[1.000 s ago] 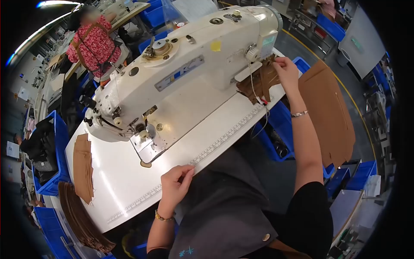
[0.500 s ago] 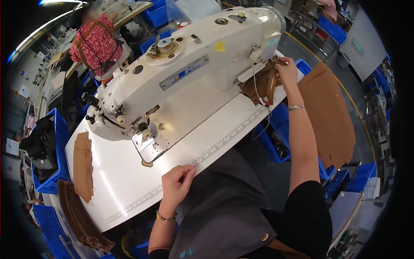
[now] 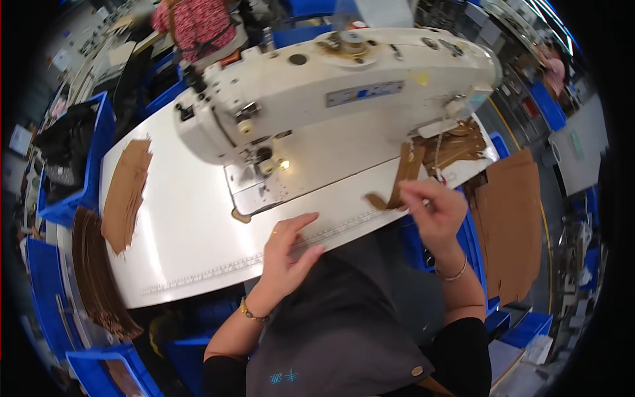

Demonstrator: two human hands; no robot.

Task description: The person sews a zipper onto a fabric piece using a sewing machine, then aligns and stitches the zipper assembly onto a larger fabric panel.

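Note:
My right hand (image 3: 433, 208) pinches a narrow brown fabric strip (image 3: 405, 173) over the front right of the white sewing table (image 3: 178, 218). Behind it, a pile of brown pieces (image 3: 456, 147) lies under the right end of the white sewing machine (image 3: 317, 99). Over the front edge, near the printed ruler, my left hand (image 3: 288, 255) is empty, its thumb and fingers apart. The machine's needle area (image 3: 264, 165) is behind and left of that hand. Flat brown pieces (image 3: 127, 195) lie at the table's left end.
Dark brown pieces (image 3: 99, 278) hang in a stack beyond the left edge. A blue bin (image 3: 99, 152) holds black cloth. Large brown panels (image 3: 512, 225) are at the right, beside blue bins. A person in a red patterned top (image 3: 198, 26) sits behind the machine.
The view has turned right. My right hand has come from the pile toward the front edge, bringing a brown strip. My left hand has gone from closed to open.

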